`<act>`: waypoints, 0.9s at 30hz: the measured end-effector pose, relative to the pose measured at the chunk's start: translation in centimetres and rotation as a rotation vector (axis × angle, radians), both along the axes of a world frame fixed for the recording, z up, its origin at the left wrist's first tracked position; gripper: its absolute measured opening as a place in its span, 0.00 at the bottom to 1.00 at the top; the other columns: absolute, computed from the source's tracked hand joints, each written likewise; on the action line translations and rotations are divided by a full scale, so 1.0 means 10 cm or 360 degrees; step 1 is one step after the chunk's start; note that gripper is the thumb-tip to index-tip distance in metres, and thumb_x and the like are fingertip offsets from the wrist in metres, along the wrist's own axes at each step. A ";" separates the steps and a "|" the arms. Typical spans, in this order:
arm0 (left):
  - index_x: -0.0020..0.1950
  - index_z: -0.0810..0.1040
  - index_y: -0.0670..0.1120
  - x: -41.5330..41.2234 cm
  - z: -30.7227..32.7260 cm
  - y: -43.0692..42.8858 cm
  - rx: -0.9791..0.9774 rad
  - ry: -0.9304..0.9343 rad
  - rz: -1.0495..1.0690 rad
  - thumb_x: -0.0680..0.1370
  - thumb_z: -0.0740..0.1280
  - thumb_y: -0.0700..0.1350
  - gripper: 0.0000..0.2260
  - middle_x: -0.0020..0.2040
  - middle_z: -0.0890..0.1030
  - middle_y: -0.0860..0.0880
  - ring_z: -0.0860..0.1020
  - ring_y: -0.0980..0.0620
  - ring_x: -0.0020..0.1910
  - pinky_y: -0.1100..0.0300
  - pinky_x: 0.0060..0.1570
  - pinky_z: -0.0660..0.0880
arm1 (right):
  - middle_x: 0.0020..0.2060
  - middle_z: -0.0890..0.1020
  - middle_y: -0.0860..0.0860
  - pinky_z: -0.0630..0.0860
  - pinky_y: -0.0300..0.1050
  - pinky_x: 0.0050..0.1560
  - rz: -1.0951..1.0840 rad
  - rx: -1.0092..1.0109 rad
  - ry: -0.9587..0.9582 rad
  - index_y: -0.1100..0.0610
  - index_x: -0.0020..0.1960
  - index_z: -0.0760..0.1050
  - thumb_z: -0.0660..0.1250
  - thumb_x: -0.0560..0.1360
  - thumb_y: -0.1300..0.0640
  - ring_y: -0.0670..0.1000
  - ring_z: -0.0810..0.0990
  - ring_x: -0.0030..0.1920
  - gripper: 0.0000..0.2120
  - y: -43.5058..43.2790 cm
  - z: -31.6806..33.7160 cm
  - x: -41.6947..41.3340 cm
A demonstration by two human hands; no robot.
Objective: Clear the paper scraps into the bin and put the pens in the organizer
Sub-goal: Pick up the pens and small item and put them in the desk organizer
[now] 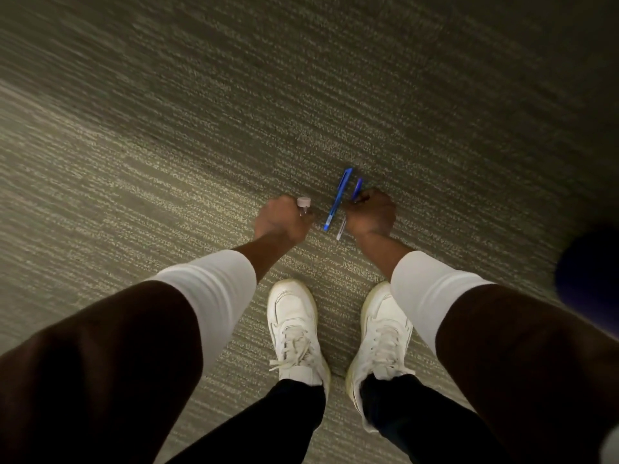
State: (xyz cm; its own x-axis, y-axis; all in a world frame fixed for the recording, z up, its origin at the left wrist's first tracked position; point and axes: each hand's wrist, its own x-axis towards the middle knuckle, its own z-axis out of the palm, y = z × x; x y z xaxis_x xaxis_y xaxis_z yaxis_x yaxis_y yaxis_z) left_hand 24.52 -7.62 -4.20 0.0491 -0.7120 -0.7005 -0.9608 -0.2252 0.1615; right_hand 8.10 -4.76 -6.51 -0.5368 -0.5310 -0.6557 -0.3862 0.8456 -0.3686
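Sleeves [207,296] nearest; right hand [370,214] grips blue pens [338,199] (two), left hand [279,219] clenches a capped item [304,203].

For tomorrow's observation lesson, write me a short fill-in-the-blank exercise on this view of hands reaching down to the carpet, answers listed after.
1. The two pens at the right hand are mostly ____ in colour.
2. The left hand is closed on a small item with a ____ cap.
3. Both shoes are ____.
4. The floor is covered with ____.

Answers: blue; pale pink; white; carpet
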 end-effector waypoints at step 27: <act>0.45 0.84 0.44 0.10 1.51 -0.09 -0.0030 0.0251 0.0092 0.79 0.70 0.56 0.15 0.41 0.86 0.44 0.85 0.43 0.42 0.50 0.46 0.84 | 0.40 0.87 0.57 0.75 0.45 0.42 0.0368 -0.0020 -0.0061 0.58 0.44 0.84 0.74 0.72 0.58 0.57 0.84 0.42 0.04 -0.03 1.24 -0.35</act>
State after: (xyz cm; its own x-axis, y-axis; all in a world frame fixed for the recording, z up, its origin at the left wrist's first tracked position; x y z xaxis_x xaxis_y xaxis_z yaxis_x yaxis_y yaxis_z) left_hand 25.51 -8.52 10.85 -0.0188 -0.7242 -0.6893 -0.9088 -0.2750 0.3137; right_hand 4.59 -5.03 5.84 -0.3747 -0.6452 -0.6659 -0.5544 0.7316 -0.3969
